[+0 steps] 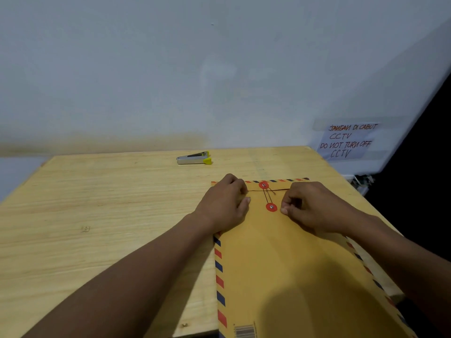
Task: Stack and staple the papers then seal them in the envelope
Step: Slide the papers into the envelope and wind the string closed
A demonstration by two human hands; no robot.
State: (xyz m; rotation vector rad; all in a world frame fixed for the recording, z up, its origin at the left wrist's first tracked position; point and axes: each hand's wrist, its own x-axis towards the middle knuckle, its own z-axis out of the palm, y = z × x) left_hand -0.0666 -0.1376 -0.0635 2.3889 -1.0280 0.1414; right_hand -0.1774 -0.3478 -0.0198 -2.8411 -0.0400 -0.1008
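On the wooden table (pixel 97 215), toward 5 o'clock of the view, the brown airmail envelope (pixel 292 264) is laid flat, its closure end pointing to 12 o'clock. Its flap (pixel 280 186) is folded down, and a thin string (pixel 268 195) is seen run between the upper red disc (pixel 263 185) and the lower red disc (pixel 271 207). No loose papers are to be seen, so they are judged to be already stacked, stapled and slipped inside; this cannot be confirmed through the envelope.

The stapler (pixel 194 158) is set down well apart, at 11 o'clock from the envelope, with neither hand on it, which agrees with that step being over.

The left hand (pixel 225 206) is rested on the envelope at 9 o'clock of the discs, fingers bent down at the flap's edge and thumb laid flat; whether anything is pinched cannot be told. The right hand (pixel 310 208) is held at 3 o'clock of the lower disc, fingers curled with thumb and forefinger brought together; whether the string's end is held between them cannot be told.

Sealing is judged nearly done. At most, the last turns of string and a tucked end are left.
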